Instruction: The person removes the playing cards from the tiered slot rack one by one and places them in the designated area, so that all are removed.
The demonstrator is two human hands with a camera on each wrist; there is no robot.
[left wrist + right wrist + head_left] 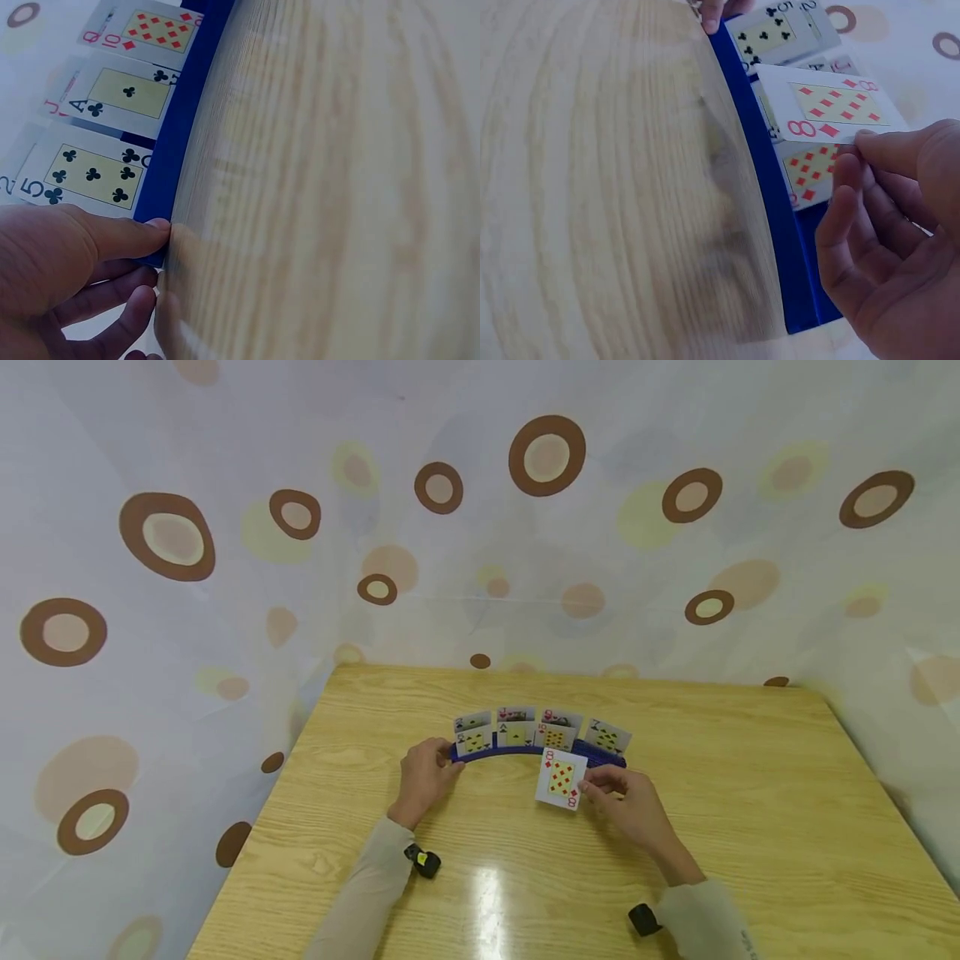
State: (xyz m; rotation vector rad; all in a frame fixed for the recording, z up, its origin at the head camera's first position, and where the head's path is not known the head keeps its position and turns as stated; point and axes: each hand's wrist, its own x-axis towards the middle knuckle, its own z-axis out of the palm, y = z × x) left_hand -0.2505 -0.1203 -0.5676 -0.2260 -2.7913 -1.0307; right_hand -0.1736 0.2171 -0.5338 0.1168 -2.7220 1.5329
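Note:
A curved blue card holder (597, 757) stands on the table with playing cards upright in two rows. Its front row shows the five of clubs (90, 176), ace of clubs (127, 91) and ten of diamonds (157, 31). Behind them, partly covered, are other cards; a seven of clubs (606, 737) stands at the back right. My left hand (424, 777) grips the holder's left end, thumb against its front edge. Between thumb and fingers, my right hand (632, 803) pinches an eight of diamonds (561, 779) by its side, in front of the holder's right part.
The wooden table (480, 835) reaches back to a pale sheet (480, 543) printed with brown rings and dots. This sheet also hangs along the left and right sides. Each wrist carries a small black camera (426, 862).

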